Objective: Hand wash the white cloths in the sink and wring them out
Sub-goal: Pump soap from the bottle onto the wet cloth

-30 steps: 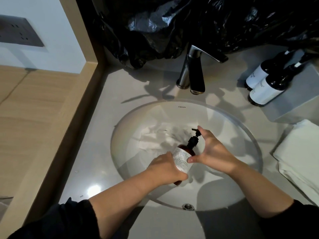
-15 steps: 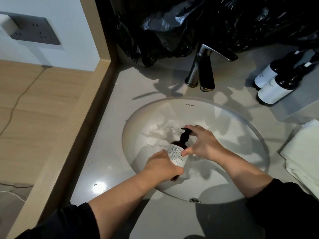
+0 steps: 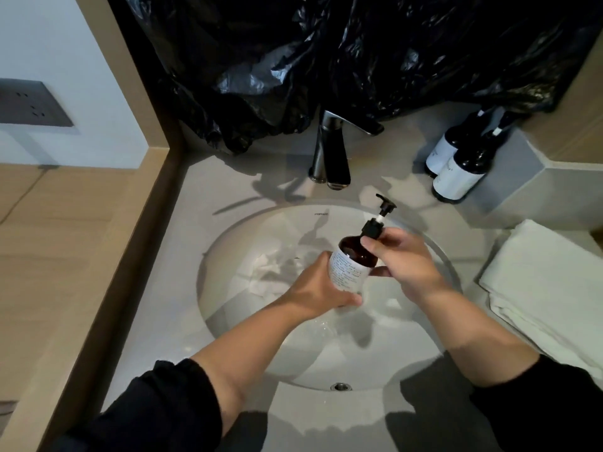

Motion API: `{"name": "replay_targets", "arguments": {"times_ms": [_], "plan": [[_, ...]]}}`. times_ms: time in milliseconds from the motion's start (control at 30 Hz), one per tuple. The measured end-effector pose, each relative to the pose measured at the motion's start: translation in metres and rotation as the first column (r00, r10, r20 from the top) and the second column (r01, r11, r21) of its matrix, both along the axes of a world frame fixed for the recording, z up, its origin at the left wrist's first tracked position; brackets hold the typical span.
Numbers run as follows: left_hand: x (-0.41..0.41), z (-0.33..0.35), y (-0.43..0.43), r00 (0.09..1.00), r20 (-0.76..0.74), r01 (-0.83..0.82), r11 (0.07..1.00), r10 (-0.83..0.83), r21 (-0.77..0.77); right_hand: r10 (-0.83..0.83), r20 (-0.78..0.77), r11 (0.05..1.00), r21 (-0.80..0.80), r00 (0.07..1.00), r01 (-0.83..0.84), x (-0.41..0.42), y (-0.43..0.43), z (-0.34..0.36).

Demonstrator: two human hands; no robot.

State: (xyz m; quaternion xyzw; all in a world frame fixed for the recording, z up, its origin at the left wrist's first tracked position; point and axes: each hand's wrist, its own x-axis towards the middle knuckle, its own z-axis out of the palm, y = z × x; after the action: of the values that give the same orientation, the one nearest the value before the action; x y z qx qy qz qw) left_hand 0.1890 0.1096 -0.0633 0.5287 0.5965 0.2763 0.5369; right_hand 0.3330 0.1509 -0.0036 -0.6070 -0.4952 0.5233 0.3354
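Small illegible print on bottle (image 3: 357,254) label (image 3: 346,275)

Left hand (image 3: 321,288) hides bottle (image 3: 357,256) base; label txt too small to read. Cloth (image 3: 264,275) partly behind hand & bottle. Towel (image 3: 548,282) cut by right edge, socket (image 3: 29,104) by left. Rear bottles' (image 3: 456,171) tops lost in dark under bag (image 3: 326,60).

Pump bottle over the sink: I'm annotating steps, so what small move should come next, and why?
Probably set the pump bottle down by the two dark bottles: left hand and right hand both grip it, no finger presses its pump, and the white cloth lies in the sink, needing free hands.
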Motion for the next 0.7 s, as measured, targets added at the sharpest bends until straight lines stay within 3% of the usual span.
{"name": "replay_targets", "arguments": {"times_ms": [67, 133, 233, 367, 533, 700], "plan": [[0.006, 0.000, 0.012, 0.992, 0.129, 0.005, 0.997, -0.015, 0.072, -0.007, 0.060, 0.997, 0.073, 0.998, 0.002, 0.004, 0.010, 0.016], [0.007, -0.003, 0.023, 0.986, 0.165, 0.010, 0.995, -0.027, 0.103, -0.067, 0.134, 0.982, 0.184, 0.989, 0.041, 0.010, 0.026, 0.030], [-0.012, -0.023, 0.033, 0.982, -0.136, -0.121, 0.990, 0.131, 0.079, -0.205, 0.220, 0.918, 0.382, 0.954, 0.109, 0.026, 0.059, 0.047], [-0.045, -0.060, 0.029, 0.864, -0.447, -0.183, 0.971, 0.232, 0.151, -0.370, 0.417, 0.826, 0.557, 0.831, 0.088, 0.048, 0.101, 0.054], [-0.065, -0.073, 0.023, 0.763, -0.644, -0.067, 0.998, 0.062, 0.018, -0.389, 0.525, 0.850, 0.521, 0.757, 0.076, 0.060, 0.126, 0.032], [-0.073, -0.074, 0.025, 0.582, -0.799, 0.150, 0.986, -0.152, -0.078, -0.456, 0.442, 0.812, 0.563, 0.773, 0.157, 0.068, 0.121, 0.014]]}}
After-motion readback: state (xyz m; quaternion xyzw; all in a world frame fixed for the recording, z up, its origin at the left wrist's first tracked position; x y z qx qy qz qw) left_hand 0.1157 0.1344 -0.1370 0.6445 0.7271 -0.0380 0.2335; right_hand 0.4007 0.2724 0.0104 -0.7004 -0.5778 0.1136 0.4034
